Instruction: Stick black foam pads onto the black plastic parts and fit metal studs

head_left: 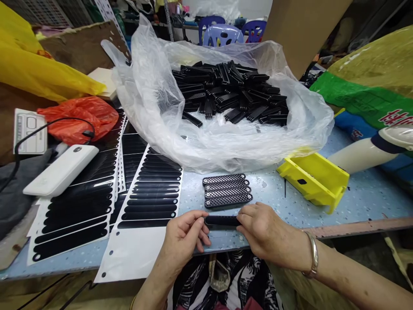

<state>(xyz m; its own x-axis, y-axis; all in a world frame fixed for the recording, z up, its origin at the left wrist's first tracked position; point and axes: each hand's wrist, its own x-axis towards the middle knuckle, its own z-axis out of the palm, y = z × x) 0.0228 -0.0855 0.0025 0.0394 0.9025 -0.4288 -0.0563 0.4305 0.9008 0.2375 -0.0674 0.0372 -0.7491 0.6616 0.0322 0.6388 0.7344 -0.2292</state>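
My left hand (185, 234) and my right hand (266, 230) pinch the two ends of a narrow black plastic strip (222, 221) just above the table's near edge. Both hands are closed on it. Right behind it lie several black perforated strips (227, 190) side by side in a neat row. To the left of my left hand lies a white backing sheet with black oval stickers (151, 196). A clear plastic bag (209, 142) further back holds a heap of black strips (230, 92).
More sticker sheets (77, 215) lie at the left under a white power bank (61, 170) with a black cable. A yellow plastic tray (314, 181) sits at the right beside a white handle-shaped object (364, 153). An orange bag (80, 118) and yellow bags lie at the back left.
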